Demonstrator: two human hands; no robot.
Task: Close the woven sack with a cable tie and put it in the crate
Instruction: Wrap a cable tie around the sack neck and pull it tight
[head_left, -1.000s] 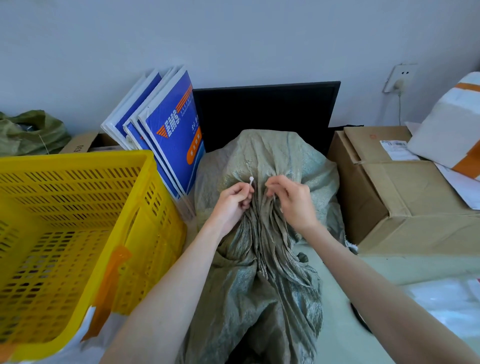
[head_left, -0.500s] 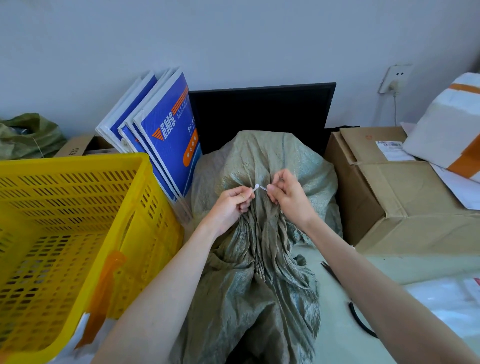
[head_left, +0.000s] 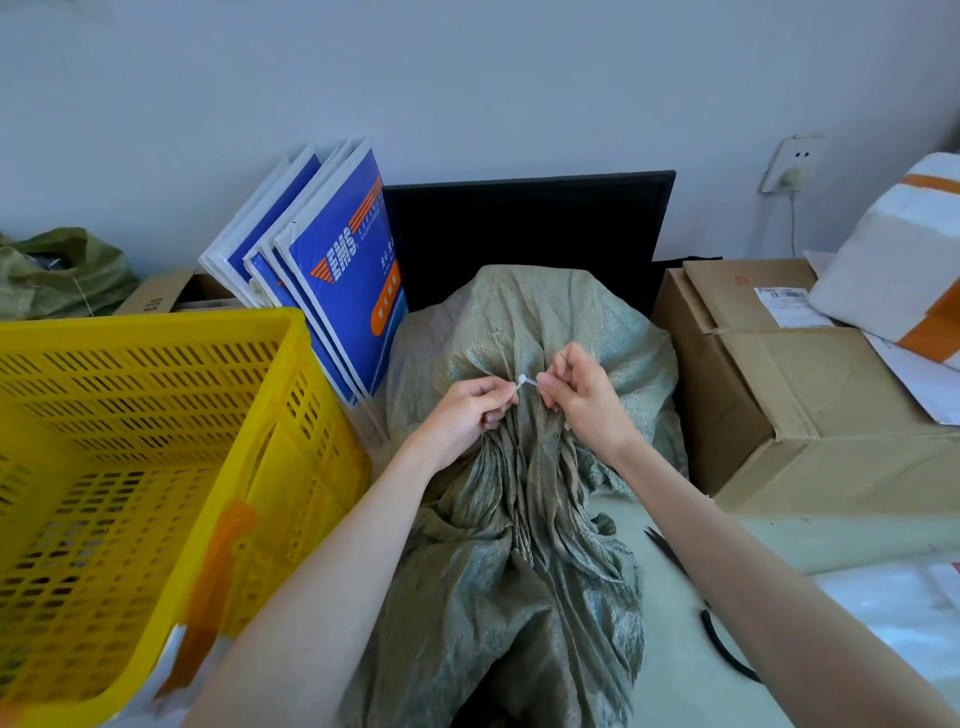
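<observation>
A grey-green woven sack lies on the table in front of me, its gathered neck bunched toward me. A thin white cable tie sits across the neck. My left hand pinches the tie's head end. My right hand pinches the tie's tail just to the right of it, the short white strip stretched between both hands. The yellow slotted crate stands at the left, beside the sack.
Blue and white envelopes lean against the wall behind the crate. A black monitor stands behind the sack. Cardboard boxes and a white parcel fill the right. Black-handled scissors lie on the table under my right forearm.
The tie's head, upright by my left fingers a second ago, now lies sideways between both hands. My right hand has taken the tail and drawn it rightward.
</observation>
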